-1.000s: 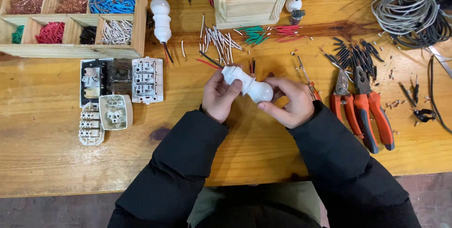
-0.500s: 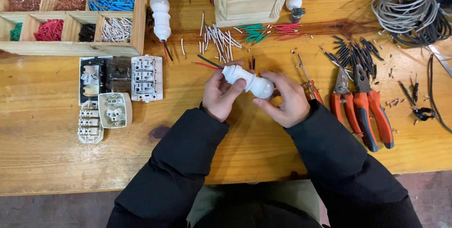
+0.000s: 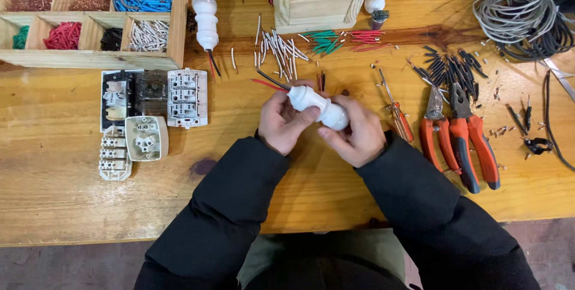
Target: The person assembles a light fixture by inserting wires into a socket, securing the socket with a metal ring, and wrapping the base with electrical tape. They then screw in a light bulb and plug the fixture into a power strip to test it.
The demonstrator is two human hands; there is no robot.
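place: electrical workshop | signs: wooden bench (image 3: 60, 206), pliers (image 3: 458, 131), wire coils (image 3: 518, 20)

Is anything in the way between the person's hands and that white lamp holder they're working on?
Nothing visible: the left hand and right hand both grip the white lamp holder directly, above the wooden table.

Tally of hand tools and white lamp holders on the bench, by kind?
Red-handled pliers: 2
Red-handled screwdriver: 1
White plastic lamp holders: 2, one held in both hands, one lying by the wooden divided tray
Total: 5
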